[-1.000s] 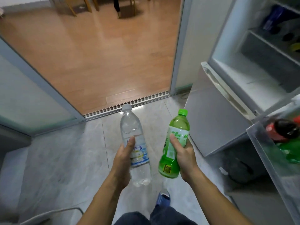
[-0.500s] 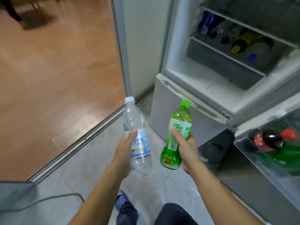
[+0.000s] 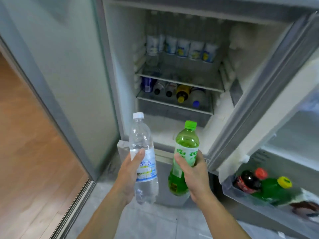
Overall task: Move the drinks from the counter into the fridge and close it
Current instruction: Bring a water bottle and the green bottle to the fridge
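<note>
View has swung from doorway to open fridge (image 3: 172, 135). Our left hand (image 3: 128, 176) grips water bottle (image 3: 143, 156), right hand (image 3: 193, 171) grips green bottle (image 3: 184, 152), both upright, short of shelves (image 3: 179, 81); loading seems next.

1. Clear water bottle (image 3: 144, 159), lower centre of frame, in left hand (image 3: 128, 176): blue/white label, one char looks like "水"; rest too blurred.
2. Green bottle (image 3: 183, 157), just right of it, in right hand (image 3: 195, 176): white label w/ green chars, can't make them out; yellow patch low down, illegible.
3. Cola bottle (image 3: 246, 182), door bin, lower right: red label, no legible txt.
</note>
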`<action>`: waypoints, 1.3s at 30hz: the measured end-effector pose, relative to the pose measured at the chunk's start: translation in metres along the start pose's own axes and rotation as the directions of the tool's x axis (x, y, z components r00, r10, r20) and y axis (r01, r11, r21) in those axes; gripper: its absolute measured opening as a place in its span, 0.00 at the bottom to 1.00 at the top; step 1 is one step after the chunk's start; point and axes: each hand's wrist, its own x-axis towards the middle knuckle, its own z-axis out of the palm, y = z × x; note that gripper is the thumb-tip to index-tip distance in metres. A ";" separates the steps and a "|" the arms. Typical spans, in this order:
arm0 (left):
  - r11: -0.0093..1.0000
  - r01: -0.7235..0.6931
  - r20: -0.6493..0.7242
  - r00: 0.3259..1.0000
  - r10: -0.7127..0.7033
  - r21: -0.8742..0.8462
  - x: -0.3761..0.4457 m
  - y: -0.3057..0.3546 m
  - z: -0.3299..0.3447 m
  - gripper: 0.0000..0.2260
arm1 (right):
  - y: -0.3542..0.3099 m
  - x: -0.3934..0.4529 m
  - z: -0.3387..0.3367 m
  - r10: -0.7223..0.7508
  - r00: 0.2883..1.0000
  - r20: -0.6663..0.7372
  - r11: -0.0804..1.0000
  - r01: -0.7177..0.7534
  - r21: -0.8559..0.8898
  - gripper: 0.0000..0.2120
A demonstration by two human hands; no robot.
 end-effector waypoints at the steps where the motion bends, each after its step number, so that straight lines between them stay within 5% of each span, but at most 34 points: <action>1: 1.000 -0.001 0.019 1.000 0.001 0.002 0.012 0.010 0.007 0.27 | -0.008 0.013 -0.001 -0.021 0.999 -0.028 1.000 0.021 -0.001 0.14; 6: 0.998 -0.049 0.098 0.994 0.045 0.039 0.064 0.061 0.039 0.34 | -0.054 0.074 0.000 -0.155 0.977 -0.147 0.988 0.153 -0.028 0.15; 14: 0.966 -0.249 0.228 0.946 0.229 0.063 0.134 0.128 0.074 0.23 | -0.127 0.172 0.018 -0.375 0.832 -0.410 0.927 0.325 -0.188 0.21; 19: 0.916 -0.369 0.282 0.905 0.318 0.154 0.185 0.162 0.096 0.21 | -0.164 0.235 0.027 -0.355 0.818 -0.453 0.935 0.302 -0.187 0.16; 23: 0.850 -0.481 0.248 0.869 0.429 0.214 0.225 0.187 0.114 0.16 | -0.182 0.283 0.039 -0.390 0.770 -0.505 0.920 0.347 -0.182 0.25; 32: 0.684 -0.665 0.253 0.747 0.615 0.300 0.293 0.228 0.154 0.24 | -0.190 0.360 0.021 -0.414 0.761 -0.499 0.881 0.196 -0.431 0.29; 39: 0.675 -0.670 0.305 0.742 0.597 0.307 0.328 0.229 0.171 0.27 | -0.200 0.407 0.008 -0.304 0.789 -0.534 0.923 0.104 -0.372 0.31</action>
